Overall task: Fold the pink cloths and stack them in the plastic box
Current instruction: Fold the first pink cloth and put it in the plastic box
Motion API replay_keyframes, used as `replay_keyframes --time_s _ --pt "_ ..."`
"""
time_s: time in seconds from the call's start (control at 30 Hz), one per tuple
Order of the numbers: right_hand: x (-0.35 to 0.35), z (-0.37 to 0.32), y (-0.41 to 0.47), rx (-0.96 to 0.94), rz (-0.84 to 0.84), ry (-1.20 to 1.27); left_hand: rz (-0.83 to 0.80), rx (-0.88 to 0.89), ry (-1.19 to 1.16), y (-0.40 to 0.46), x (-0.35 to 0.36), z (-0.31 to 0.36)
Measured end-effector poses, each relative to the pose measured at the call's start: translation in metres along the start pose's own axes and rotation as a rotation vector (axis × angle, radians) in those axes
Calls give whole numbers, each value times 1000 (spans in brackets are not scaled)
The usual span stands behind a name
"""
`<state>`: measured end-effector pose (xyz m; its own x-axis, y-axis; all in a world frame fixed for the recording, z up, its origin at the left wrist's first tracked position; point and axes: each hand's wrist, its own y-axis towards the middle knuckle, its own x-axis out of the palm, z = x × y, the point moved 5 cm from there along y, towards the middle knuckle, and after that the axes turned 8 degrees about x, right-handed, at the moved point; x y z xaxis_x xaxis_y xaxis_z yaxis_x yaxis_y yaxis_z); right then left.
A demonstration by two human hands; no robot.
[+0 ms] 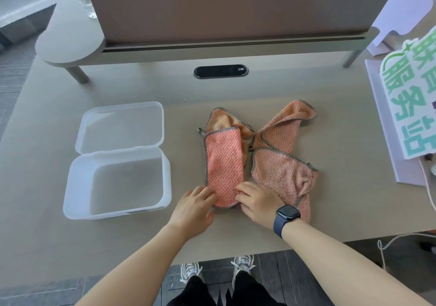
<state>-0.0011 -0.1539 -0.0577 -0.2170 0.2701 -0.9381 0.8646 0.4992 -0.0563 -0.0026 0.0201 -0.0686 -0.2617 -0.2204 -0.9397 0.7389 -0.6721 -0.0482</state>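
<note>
Both our hands — left hand [197,205], right hand [256,203] — pinch the near end of the pink cloth [224,164]; its length runs straight away from our fingertips — box [70,187] lies leftward.

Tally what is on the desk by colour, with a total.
Pink cloths: 2, the left cloth and the right cloth
Clear plastic box: 1
White and green sign: 1
Total: 4

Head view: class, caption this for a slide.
Both hands, left hand and right hand, grip a pink cloth beside an empty plastic box.
</note>
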Motion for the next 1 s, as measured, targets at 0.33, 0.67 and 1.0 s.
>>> replay_keyframes --time_s 0.33,0.67,1.0 --pt "-12 12 7 324 87 268 130 -195 -100 6 -4 -6" --pt "-64 38 68 553 347 401 414 -609 -739 50 -49 -47" --pt "-55 76 131 711 186 455 417 -837 -963 96 -34 -91"
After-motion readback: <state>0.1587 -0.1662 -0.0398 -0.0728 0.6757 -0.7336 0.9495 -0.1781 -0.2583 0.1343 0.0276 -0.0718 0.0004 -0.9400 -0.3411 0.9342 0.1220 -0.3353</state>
